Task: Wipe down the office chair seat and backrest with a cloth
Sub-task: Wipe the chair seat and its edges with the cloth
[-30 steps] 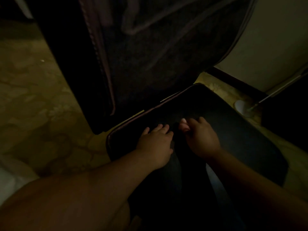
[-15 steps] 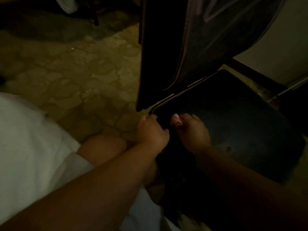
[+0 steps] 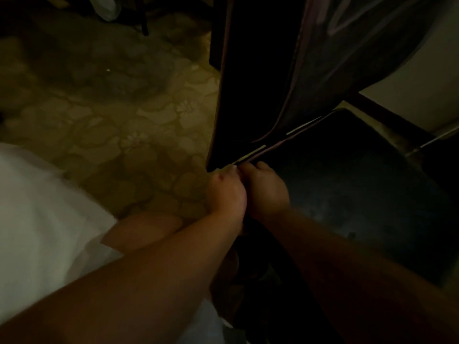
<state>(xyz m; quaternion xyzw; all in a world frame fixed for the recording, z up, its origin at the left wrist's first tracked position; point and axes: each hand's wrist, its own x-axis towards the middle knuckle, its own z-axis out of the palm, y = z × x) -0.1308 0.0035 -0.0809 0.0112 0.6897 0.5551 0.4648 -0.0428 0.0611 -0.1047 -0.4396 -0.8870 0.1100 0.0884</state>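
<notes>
The scene is very dim. The office chair's dark seat (image 3: 360, 194) fills the right side, and its dark backrest (image 3: 323, 58) rises above it. My left hand (image 3: 224, 192) and my right hand (image 3: 265, 189) are pressed together at the seat's rear left corner, just under the backrest's lower edge. Both have curled fingers and grip a dark cloth (image 3: 255, 249), which trails down between my forearms over the seat's edge. The cloth's outline is hard to tell from the seat.
A patterned yellowish floor (image 3: 124, 120) spreads to the left. My white garment (image 3: 37, 219) and bare knee (image 3: 144, 229) are at lower left. A pale wall (image 3: 422, 83) with a dark baseboard (image 3: 385, 115) stands behind the chair, and a thin metal rod (image 3: 432, 140) lies at right.
Both hands have slid left across the seat to its rear corner and closed up together. Their fingers went from lying flat to curled. The view has swung left.
</notes>
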